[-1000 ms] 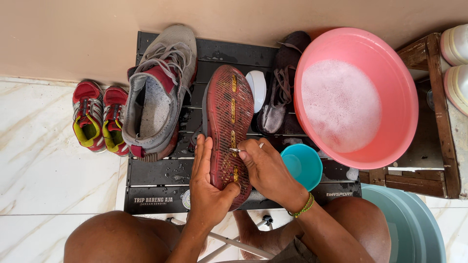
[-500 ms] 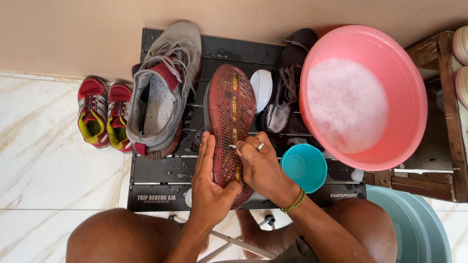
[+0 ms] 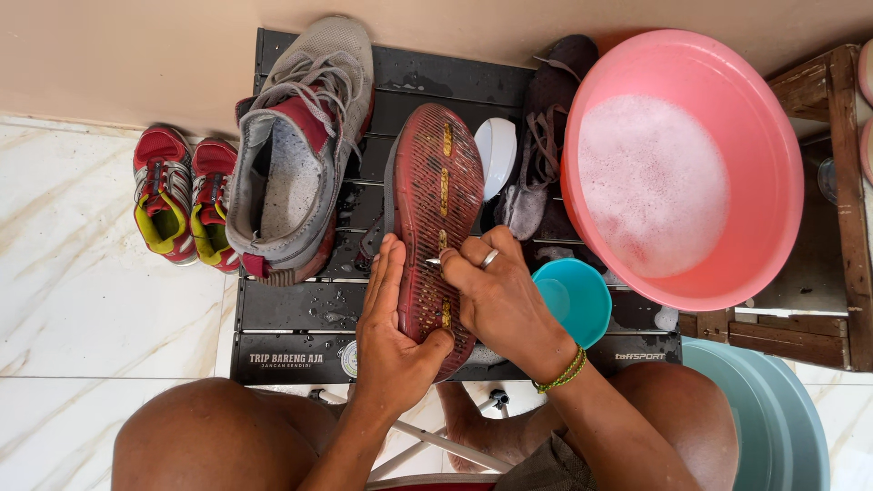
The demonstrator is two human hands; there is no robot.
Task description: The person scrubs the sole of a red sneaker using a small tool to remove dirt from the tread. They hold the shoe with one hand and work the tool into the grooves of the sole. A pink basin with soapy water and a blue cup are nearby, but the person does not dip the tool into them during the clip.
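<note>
left hand [image 3: 389,341] cups red sole [image 3: 436,209]; right hand [image 3: 496,295] pinches small tool [image 3: 433,261]

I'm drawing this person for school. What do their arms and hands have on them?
Both arms are bare, with no sleeves or gloves. The right hand wears a silver ring on one finger, and a thin green and yellow bracelet circles that wrist. The left hand wears nothing that shows.

Soft, even daylight fills the scene, bright without harsh shadows. Wet sheen glints on the black table [image 3: 300,314], and the white floor tiles [image 3: 82,300] reflect faintly. Focus is sharp throughout; straight lines bow slightly toward the edges.
</note>
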